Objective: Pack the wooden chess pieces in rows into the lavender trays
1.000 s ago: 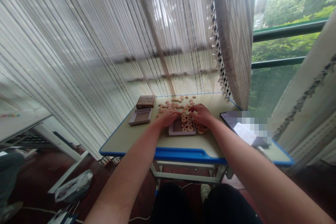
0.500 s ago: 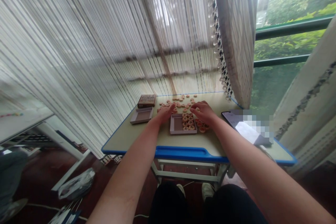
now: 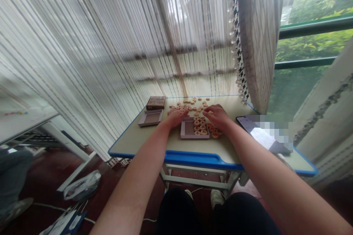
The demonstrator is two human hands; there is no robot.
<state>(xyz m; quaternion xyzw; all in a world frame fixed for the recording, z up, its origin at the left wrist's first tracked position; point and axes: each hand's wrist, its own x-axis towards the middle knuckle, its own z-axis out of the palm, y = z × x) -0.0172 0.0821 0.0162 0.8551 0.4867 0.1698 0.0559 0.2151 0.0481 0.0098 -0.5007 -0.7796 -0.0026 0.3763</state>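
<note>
Xiangqi pieces half-fill a box toward 3 o'clock, loose pieces remain toward 12, left hand and right hand grips unclear.

A blue-edged table bears a box, two trays, round pieces and a phone.

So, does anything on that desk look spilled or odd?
No damage that I can make out, but many loose pieces lie scattered beyond the part-filled box, looking spilled compared with the neat rows in its right half.
</note>
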